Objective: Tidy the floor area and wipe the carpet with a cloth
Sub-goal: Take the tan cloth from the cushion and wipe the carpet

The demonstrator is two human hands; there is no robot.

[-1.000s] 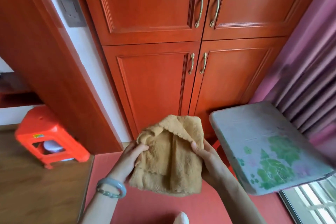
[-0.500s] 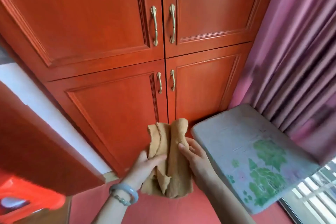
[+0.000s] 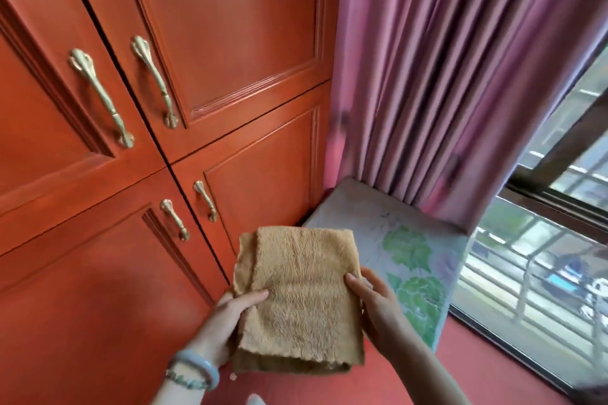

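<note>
Holding the folded cloth (image 3: 296,293) above the red carpet (image 3: 487,368): left hand (image 3: 227,316) pinches one edge, right hand (image 3: 378,306) grips the other. Judgement: square the layers into a firm pad before I lower it to wipe.

Cupboard (image 3: 256,181) ahead, cushion (image 3: 378,217) right, carpet (image 3: 493,362) free below.

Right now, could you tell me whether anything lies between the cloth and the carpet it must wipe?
Nothing visible does. The left hand and right hand hold the folded cloth above the carpet; the cushion lies off to the right, by the window.
</note>
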